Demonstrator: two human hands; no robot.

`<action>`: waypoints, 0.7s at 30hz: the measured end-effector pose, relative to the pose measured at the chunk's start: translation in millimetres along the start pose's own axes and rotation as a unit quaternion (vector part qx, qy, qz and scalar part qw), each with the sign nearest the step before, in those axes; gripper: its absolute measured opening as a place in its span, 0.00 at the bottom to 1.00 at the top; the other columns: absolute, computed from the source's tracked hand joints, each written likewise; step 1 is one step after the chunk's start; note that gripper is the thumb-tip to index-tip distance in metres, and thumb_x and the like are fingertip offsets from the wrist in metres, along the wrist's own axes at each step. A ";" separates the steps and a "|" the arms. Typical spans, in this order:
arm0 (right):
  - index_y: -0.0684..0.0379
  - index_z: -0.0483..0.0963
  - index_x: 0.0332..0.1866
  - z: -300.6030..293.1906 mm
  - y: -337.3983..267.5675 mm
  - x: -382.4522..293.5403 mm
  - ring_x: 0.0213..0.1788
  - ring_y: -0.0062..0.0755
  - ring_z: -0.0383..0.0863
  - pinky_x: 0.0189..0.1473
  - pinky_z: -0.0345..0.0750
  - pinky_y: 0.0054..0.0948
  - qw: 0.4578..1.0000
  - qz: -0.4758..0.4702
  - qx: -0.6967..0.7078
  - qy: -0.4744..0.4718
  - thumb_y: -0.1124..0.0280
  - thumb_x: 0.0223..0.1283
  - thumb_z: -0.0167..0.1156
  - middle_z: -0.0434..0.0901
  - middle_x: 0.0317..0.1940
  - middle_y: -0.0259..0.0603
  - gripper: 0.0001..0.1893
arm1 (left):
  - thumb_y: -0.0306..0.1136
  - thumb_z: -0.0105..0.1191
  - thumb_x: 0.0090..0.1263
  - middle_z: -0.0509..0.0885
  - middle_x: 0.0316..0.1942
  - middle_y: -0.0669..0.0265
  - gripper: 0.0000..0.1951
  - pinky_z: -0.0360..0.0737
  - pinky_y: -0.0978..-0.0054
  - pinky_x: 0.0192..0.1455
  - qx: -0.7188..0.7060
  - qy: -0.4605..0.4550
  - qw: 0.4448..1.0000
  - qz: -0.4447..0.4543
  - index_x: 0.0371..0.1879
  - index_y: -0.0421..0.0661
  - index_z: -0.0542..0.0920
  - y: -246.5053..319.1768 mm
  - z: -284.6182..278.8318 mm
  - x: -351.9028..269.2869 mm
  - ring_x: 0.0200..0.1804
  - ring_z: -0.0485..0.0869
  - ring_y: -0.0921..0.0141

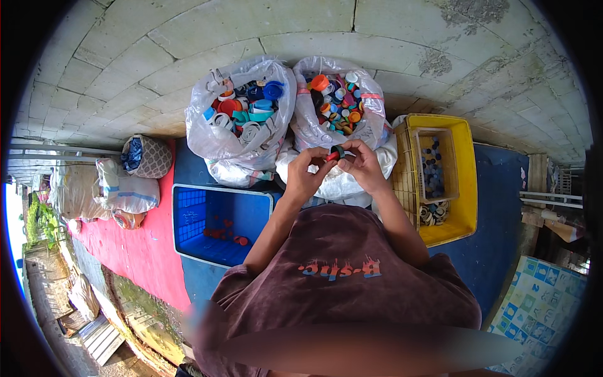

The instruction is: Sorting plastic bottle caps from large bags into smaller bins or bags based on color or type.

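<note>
Above the sacks, my left hand (305,170) and my right hand (363,168) meet at the fingertips. My left fingers pinch a small red plastic cap (332,156). My right fingers grip a dark ring (341,150) that touches the cap; whether the two are joined, I cannot tell. Behind the hands stand two open woven plastic sacks, the left one (198,127) with large mixed caps and rings, the right one (306,115) with smaller coloured caps. A blue plastic crate (175,221) at the left has several red caps (226,233) on its floor.
At the right, a yellow crate (466,188) holds a clear plastic bin (454,165) of dark blue and grey caps, with pale rings (434,214) beside it. A block wall (301,28) runs behind the sacks. More filled sacks (129,188) and a patterned basket (155,158) stand at the far left.
</note>
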State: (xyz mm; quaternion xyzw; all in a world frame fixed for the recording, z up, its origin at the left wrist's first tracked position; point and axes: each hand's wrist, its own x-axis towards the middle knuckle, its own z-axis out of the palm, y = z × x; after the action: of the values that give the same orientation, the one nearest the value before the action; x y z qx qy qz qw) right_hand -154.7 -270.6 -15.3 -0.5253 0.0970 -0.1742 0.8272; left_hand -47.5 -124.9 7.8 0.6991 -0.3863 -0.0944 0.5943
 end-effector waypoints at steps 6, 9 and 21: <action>0.61 0.70 0.50 -6.8 -2.6 33.9 0.39 0.23 0.80 0.46 0.77 0.22 0.996 0.042 0.043 0.059 0.72 0.63 0.64 0.78 0.39 0.33 0.14 | 0.24 0.65 0.62 0.84 0.36 0.61 0.13 0.81 0.78 0.32 -0.056 0.056 0.996 -0.042 0.44 0.38 0.78 -22.3 -12.2 -13.0 0.31 0.82 0.75; 0.60 0.71 0.50 -43.3 14.0 56.1 0.36 0.21 0.79 0.40 0.76 0.21 0.979 0.130 -0.065 0.142 0.71 0.63 0.63 0.78 0.37 0.32 0.13 | 0.23 0.61 0.67 0.82 0.38 0.64 0.11 0.82 0.78 0.33 -0.266 0.100 0.946 -0.153 0.45 0.38 0.77 -30.3 -15.8 -24.2 0.34 0.80 0.77; 0.57 0.65 0.68 -72.3 26.4 80.5 0.57 0.32 0.75 0.53 0.76 0.28 0.967 0.225 -0.110 0.056 0.67 0.70 0.57 0.72 0.61 0.43 0.23 | 0.25 0.60 0.68 0.79 0.35 0.68 0.10 0.85 0.76 0.38 -0.380 0.237 0.849 -0.281 0.44 0.41 0.75 -48.1 -28.9 -70.3 0.32 0.80 0.77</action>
State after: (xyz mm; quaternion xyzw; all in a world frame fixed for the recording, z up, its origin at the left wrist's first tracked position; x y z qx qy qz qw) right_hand -100.4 -352.2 -68.3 -0.5668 0.2775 -0.0010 0.7757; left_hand -57.9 -57.4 -50.7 0.4986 0.0452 -0.2285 0.8349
